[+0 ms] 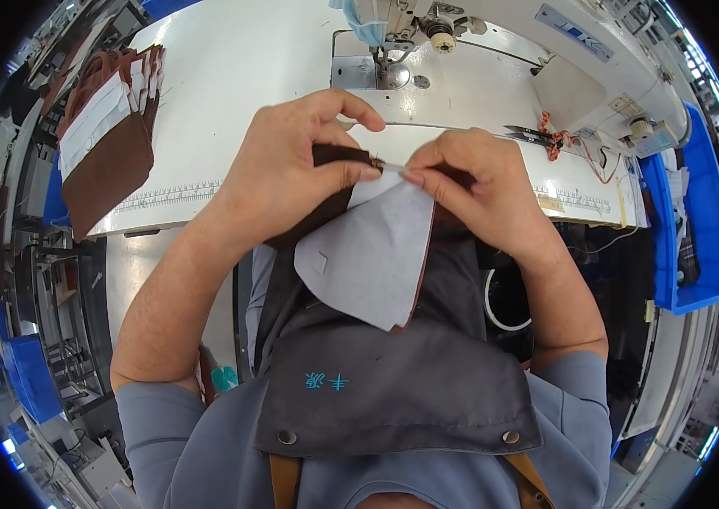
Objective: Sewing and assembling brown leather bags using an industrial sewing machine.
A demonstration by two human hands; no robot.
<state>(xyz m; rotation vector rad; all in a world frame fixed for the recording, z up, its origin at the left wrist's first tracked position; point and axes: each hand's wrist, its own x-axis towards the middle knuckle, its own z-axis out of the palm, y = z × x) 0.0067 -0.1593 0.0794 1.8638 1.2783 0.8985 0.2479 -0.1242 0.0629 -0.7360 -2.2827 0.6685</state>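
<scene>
A: What are the hands doing?

B: The left hand [287, 161] is pinching a brown piece with pale grey lining [363, 254] by its upper edge, thumb pressing, index finger lifting clear. The right hand [482, 178] is clamping the same edge just beside it, thumb against forefinger.

A: Where is that piece sitting?

B: It's hanging from both hands at the middle of the bench's [249, 76] front edge, its rounded lower end dangling over the dark apron [393, 386].

A: And around it?

B: A white sewing machine [563, 85] is standing toward the bench's far right. Black snips [529, 134] with orange cord [556, 142] are lying nearer the front edge, right of the hands. Stacked brown pieces [113, 182] are jutting past the left front corner, and a blue bin [711, 195] is resting beside the right end.
</scene>
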